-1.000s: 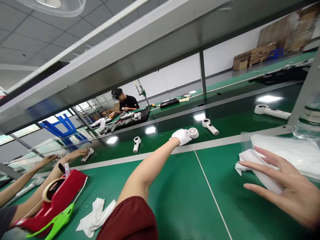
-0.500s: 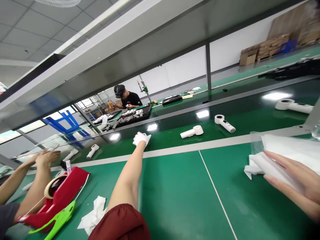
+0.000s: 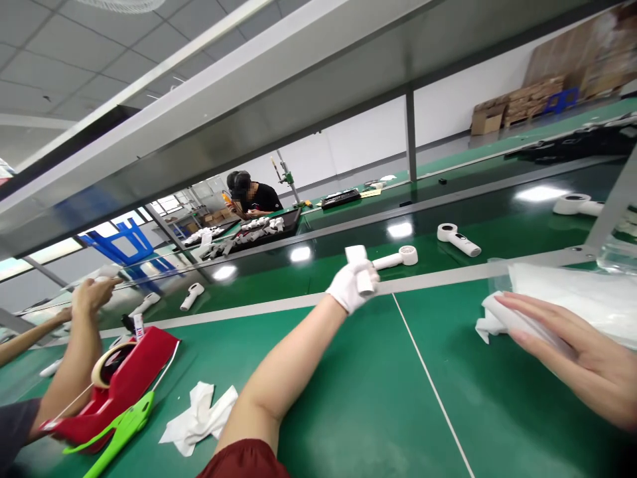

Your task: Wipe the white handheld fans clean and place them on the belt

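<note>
My left hand [image 3: 349, 287], in a white glove, is shut on a white handheld fan [image 3: 361, 264] above the bench edge. Its upper part sticks out of my fingers, and the glove hides the rest. My right hand [image 3: 572, 352] is bare and lies at the right, with its fingers folded over a white wipe [image 3: 502, 318]. The wipe's end sticks out past my fingertips. It lies against a larger white cloth in clear plastic [image 3: 572, 295].
Several white fans lie on the green conveyor belt [image 3: 318, 279] beyond my hand, nearest a fan [image 3: 401, 257]. A co-worker's hand [image 3: 89, 295] is at the left, above a red tape dispenser [image 3: 127, 358]. A crumpled wipe [image 3: 199, 418] lies on the green bench.
My left hand has come back from the belt toward me, now with a white fan in it. The fans on the belt have shifted right. My right hand has stayed on the wipe.
</note>
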The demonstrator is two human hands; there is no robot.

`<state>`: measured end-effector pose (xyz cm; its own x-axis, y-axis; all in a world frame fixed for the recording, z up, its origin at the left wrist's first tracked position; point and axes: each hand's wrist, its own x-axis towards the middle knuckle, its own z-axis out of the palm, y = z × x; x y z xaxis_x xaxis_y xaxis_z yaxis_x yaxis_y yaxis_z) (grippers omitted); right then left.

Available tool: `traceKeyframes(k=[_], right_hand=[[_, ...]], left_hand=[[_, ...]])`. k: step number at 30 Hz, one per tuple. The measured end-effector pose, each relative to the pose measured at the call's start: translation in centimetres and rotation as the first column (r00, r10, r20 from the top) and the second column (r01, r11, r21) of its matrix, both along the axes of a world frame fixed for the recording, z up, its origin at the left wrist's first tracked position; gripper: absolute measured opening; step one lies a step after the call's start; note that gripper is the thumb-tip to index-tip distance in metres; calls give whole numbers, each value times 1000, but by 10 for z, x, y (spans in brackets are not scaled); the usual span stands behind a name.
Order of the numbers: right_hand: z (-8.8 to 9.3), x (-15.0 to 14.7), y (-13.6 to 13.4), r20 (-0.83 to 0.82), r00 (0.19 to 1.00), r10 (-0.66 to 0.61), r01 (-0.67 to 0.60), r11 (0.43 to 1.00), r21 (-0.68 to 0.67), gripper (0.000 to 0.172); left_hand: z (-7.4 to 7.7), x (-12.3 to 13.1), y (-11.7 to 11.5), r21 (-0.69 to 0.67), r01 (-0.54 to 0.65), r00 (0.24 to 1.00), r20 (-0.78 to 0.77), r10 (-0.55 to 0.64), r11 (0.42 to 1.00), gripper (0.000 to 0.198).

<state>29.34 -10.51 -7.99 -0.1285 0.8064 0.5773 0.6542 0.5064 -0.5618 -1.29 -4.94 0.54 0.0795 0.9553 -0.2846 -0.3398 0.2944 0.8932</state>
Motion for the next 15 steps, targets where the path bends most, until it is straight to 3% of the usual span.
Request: traceKeyframes(k=[1, 3, 5, 8, 11, 13, 15], right_hand=[[0, 2, -1, 16, 1000, 15, -14, 999, -51, 42], [1, 6, -4, 33, 999, 1, 3, 995, -100, 42], [7, 7, -8, 37, 997, -64, 66, 997, -46, 41], [21, 1, -17, 51, 994, -101, 91, 980, 179, 44], [37, -8, -29, 132, 990, -43, -24, 884, 467, 57], [44, -14, -37, 253, 967, -27, -125, 817, 563, 66], [47, -19, -44, 367, 929, -50, -186, 795, 578, 66]], left_hand=[[2, 20, -11, 7, 81, 993, 87, -81, 997, 4], [5, 52, -35, 17, 222, 953, 206, -221, 975, 14], [4, 72, -57, 34, 325, 909, 263, -323, 945, 27], [-5, 85, -80, 74, 394, 885, 240, -400, 916, 39], [-13, 90, -91, 82, 422, 882, 195, -430, 903, 42], [-15, 94, -96, 76, 445, 883, 128, -452, 892, 38], [-13, 98, -100, 74, 480, 874, 40, -484, 874, 33]])
